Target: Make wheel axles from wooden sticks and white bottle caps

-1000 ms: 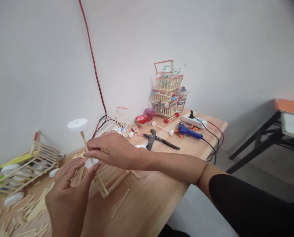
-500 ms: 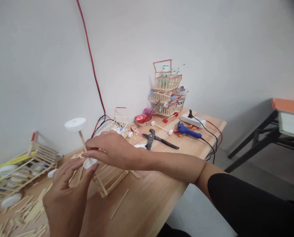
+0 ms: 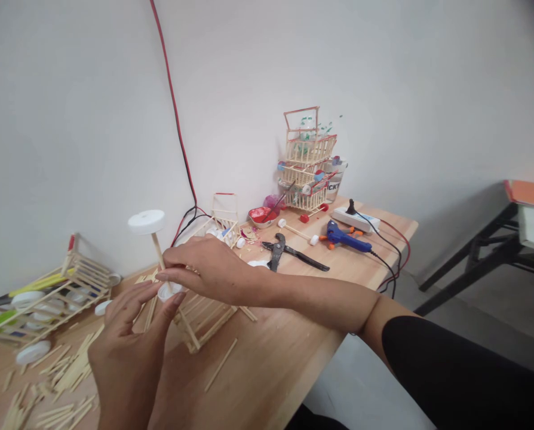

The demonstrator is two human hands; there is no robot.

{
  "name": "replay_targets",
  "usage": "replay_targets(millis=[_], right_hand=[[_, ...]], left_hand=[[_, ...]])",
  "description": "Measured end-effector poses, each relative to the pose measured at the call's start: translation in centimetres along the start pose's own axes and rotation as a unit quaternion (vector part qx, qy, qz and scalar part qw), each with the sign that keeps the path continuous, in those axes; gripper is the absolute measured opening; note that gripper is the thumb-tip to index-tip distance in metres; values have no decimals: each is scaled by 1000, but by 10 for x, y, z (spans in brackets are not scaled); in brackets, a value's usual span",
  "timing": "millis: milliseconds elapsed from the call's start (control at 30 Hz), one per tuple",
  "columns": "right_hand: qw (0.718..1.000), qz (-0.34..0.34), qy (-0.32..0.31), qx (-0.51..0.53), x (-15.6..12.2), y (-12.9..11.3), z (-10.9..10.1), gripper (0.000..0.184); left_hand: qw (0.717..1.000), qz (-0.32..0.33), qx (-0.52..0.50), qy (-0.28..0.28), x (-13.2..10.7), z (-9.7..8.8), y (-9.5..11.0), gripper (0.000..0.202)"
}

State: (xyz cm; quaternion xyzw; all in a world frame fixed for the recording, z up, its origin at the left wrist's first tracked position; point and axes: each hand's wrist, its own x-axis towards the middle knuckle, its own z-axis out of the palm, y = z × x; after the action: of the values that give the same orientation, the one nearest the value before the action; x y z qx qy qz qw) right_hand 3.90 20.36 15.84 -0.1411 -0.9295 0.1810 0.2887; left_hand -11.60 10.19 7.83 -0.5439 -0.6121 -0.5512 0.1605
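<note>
Between thumb and fingers, my left hand (image 3: 135,334) grips a small white bottle cap (image 3: 169,291), its hollow side up. A thin wooden stick (image 3: 158,251) rises from inside that cap, slightly tilted. On the stick's upper end sits a wider white lid (image 3: 146,221). My right hand (image 3: 208,267) pinches the stick low down, just above the cap; its other fingers are partly hidden. Below my hands a frame of wooden sticks (image 3: 204,322) lies on the table.
Loose sticks (image 3: 70,370) are scattered at left, beside a stick cart holding caps (image 3: 56,298). Pliers (image 3: 289,254), a blue glue gun (image 3: 345,237), a power strip (image 3: 356,219) and a dish of red paint (image 3: 263,216) lie farther back. Stacked stick carts (image 3: 309,158) stand near the wall.
The whole scene has shifted slightly right in view as the camera turned. Both hands keep the same hold on the cap and stick.
</note>
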Motion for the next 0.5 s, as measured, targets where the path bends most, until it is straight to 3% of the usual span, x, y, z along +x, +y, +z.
replay_targets(millis=[500], right_hand=[[1000, 6, -3, -2, 1, 2, 2, 34]], left_hand=[[1000, 13, 11, -7, 1, 0, -2, 50]])
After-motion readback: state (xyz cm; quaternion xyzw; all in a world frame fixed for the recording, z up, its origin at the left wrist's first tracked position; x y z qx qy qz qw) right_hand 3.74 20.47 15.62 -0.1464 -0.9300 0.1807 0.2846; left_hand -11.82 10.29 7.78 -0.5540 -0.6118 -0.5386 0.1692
